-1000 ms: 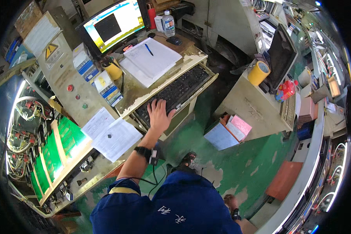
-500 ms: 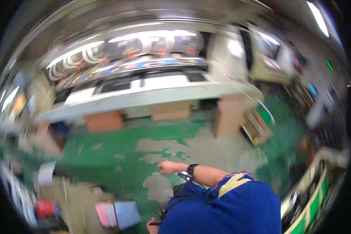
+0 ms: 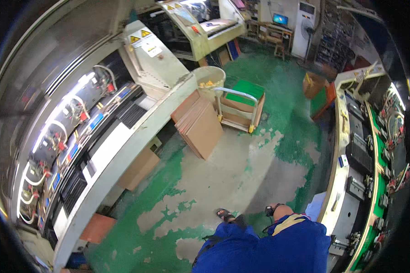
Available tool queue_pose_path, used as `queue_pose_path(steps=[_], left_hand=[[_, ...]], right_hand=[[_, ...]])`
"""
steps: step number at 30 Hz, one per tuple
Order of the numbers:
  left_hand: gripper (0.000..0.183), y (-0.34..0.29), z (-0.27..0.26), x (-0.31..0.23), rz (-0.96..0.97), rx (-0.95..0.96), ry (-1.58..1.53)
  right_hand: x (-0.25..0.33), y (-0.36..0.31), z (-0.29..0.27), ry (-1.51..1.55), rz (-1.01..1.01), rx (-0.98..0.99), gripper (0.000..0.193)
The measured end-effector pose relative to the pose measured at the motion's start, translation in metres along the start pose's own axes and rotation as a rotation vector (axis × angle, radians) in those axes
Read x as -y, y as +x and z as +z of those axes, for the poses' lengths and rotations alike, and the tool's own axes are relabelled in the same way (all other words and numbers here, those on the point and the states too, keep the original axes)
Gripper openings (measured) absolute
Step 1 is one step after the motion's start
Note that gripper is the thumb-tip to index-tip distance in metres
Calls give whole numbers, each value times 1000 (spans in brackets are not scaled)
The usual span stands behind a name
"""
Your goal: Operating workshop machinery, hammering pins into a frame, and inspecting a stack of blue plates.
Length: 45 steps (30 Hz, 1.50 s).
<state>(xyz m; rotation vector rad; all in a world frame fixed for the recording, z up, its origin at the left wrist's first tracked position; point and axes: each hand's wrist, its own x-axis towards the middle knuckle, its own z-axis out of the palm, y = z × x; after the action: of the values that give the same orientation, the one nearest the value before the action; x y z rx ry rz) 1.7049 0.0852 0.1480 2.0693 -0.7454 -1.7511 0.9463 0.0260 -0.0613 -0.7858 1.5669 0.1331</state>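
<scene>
My right forearm [image 3: 283,211] shows only as a short piece beyond the sleeve with yellow trim [image 3: 289,224]. A dark watch [image 3: 269,210] appears at its end. The fingers of my right hand are hidden or too small to make out, so I cannot tell what they hold. My left hand is out of view. Blue clothing [image 3: 264,248] fills the bottom of the picture. One sandalled foot [image 3: 225,215] stands on the worn green floor [image 3: 223,182]. The machine bench on the right is the thing nearest my right arm.
A long machine [image 3: 109,159] with a pale front beam runs along the left; another machine bench [image 3: 339,182] lines the right. Brown boards [image 3: 200,129] lean by a bin [image 3: 209,75] and a trolley [image 3: 241,98]. Farther off are another machine [image 3: 200,41] and a screen [image 3: 280,19].
My view has swung to the right, toward the aisle between the machines. My right arm, stretched leftward before, now shows only briefly beyond its sleeve. My left hand has left the picture.
</scene>
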Motion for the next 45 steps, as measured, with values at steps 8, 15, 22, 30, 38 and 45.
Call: queue_pose_path(steps=[8,15,22,30,38,45], left_hand=[[34,61,18,-139,68,37,183],[42,117,-36,-193,138,31,164],[30,160,-95,-119,154,1,196],[23,178,-164,32,756,98,885],[22,167,-298,-100,193,-503,301],[38,185,-411,-141,146,-732,-215]], right_hand=[[214,23,12,-259,-754,-391,17],[421,42,52,-332,-747,-611,12],[394,64,73,-490,-703,-195,21],[460,81,96,-1190,-436,59,25],[762,108,217,-42,-193,56,8],[939,250,270,-146,-68,497,8]])
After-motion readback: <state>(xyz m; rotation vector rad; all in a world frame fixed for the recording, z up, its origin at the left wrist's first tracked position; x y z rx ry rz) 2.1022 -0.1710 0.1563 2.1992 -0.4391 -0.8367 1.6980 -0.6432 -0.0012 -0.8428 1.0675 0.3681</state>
